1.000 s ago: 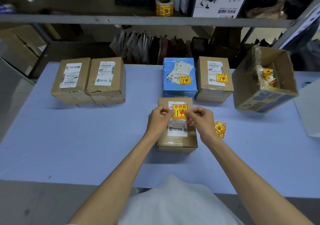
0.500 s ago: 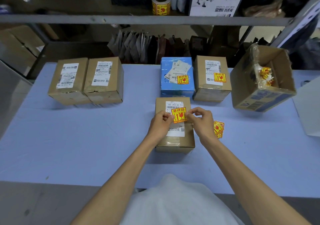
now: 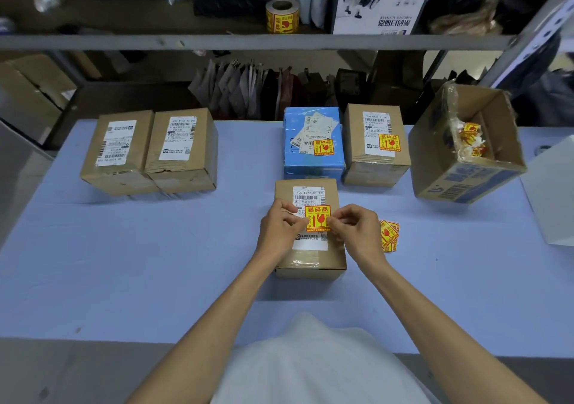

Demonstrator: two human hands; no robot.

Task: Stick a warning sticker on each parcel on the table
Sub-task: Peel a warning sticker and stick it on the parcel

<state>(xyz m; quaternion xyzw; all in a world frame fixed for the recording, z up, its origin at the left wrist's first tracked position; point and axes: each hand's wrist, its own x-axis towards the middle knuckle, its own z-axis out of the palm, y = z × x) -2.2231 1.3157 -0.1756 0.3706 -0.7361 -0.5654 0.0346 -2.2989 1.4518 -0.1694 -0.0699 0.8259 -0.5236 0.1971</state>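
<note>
A small brown parcel (image 3: pixel 310 262) lies in front of me on the blue table (image 3: pixel 155 264). Over its white label I hold a yellow and red warning sticker (image 3: pixel 317 217). My left hand (image 3: pixel 279 229) pinches its left edge and my right hand (image 3: pixel 357 233) pinches its right edge. Behind it, a blue parcel (image 3: pixel 312 161) and a brown parcel (image 3: pixel 372 167) each carry a warning sticker. Two brown parcels (image 3: pixel 149 152) at the left back show only white labels.
A small stack of loose stickers (image 3: pixel 389 236) lies just right of my right hand. An open tilted carton (image 3: pixel 466 170) with sticker scraps stands at the right. A sticker roll (image 3: pixel 282 15) sits on the shelf above. A white object (image 3: pixel 553 192) is at the right edge.
Both hands have brought the sticker lower, from the top of the parcel's label down to its middle. The parcels have not moved.
</note>
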